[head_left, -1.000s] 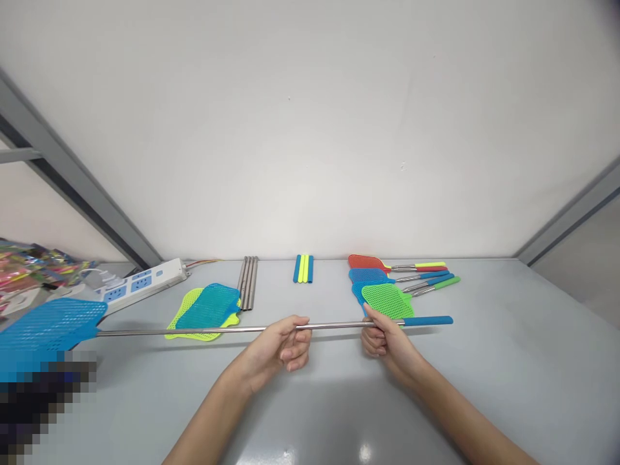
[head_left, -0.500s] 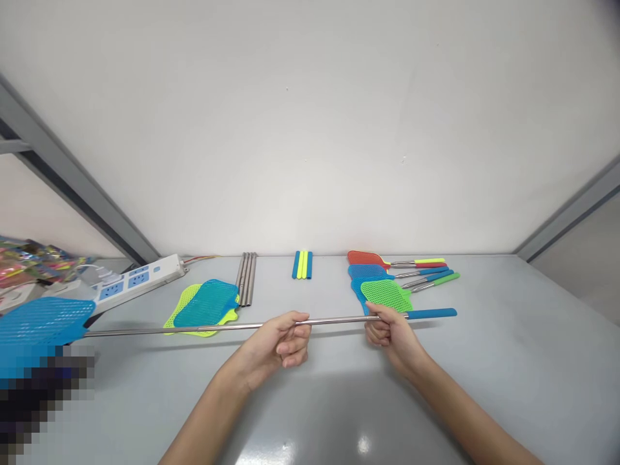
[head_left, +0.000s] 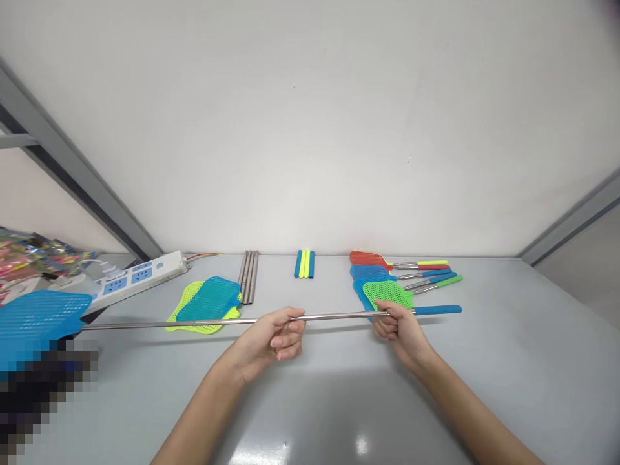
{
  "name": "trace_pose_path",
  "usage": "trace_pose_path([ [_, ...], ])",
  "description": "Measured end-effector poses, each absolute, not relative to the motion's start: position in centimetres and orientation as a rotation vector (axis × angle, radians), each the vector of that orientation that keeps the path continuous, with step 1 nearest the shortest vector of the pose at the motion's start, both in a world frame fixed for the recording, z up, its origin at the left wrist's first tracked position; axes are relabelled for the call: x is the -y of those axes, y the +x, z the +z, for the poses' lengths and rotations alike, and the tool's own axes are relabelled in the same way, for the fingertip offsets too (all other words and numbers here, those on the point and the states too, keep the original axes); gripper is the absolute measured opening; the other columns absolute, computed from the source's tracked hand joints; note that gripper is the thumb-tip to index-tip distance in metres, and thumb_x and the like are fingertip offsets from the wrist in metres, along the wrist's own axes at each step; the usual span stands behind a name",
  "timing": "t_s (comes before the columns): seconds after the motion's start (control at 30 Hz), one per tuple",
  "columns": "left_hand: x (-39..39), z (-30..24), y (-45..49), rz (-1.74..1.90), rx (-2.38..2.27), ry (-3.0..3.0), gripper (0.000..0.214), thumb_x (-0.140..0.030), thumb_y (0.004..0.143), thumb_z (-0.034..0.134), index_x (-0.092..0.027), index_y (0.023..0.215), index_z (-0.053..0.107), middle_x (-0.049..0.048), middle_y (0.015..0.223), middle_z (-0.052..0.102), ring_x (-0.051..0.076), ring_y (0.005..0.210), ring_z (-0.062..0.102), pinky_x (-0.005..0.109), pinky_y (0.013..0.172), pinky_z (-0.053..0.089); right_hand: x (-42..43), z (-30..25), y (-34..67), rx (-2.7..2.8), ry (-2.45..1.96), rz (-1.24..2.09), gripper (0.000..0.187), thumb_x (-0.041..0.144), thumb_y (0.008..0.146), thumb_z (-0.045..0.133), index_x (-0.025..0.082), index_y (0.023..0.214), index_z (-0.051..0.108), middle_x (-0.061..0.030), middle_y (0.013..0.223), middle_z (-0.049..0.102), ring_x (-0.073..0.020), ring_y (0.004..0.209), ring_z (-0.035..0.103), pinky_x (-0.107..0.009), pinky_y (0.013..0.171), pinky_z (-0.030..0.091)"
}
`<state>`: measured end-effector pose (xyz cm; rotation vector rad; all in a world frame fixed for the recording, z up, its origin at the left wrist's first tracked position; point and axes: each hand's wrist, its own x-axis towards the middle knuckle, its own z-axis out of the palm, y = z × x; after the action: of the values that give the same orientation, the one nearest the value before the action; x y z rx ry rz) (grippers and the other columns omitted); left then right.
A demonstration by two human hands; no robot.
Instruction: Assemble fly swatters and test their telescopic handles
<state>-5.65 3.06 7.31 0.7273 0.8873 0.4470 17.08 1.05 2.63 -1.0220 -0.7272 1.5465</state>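
A long telescopic fly swatter [head_left: 334, 316] with a blue mesh head at the left and a blue grip at the right stretches level above the table. My left hand [head_left: 274, 339] is closed on the middle of its metal rod, thumb on top. Close to the blue grip, my right hand [head_left: 400, 326] pinches the same rod. Behind my right hand lie several assembled swatters, with a green swatter [head_left: 387, 294] on top. Loose mesh heads, a teal swatter head [head_left: 208, 299] over a yellow-green one, lie beyond the rod at the left.
Several metal rods [head_left: 249, 278] lie side by side near the wall. Blue and yellow grip sleeves [head_left: 304, 263] are lined up at centre. A white power strip [head_left: 165, 268] and shiny wrapped packets [head_left: 39, 258] are at the left. Grey frame posts stand at both sides.
My right hand has shifted slightly right along with the blue grip, while my left hand sits a little further left. Both hands still grip the rod; the view has shifted slightly.
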Motion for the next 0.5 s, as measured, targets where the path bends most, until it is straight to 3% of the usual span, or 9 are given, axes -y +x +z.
trace_pose_path([
  [0.5,-3.55,6.7,-6.42,0.498,-0.908,0.743,0.03,-0.031,0.073,0.045,-0.018,0.047,0.038,-0.0093,0.033,0.013,0.007,0.033,0.026,0.023,0.049,0.031,-1.53,2.79,17.78,0.69,-1.018,1.522,0.039,0.023,0.069,0.047,0.02,0.044,0.018,0.0075,0.042,0.008,-0.0072,0.037,0.007,-0.028,0.04,0.012],
])
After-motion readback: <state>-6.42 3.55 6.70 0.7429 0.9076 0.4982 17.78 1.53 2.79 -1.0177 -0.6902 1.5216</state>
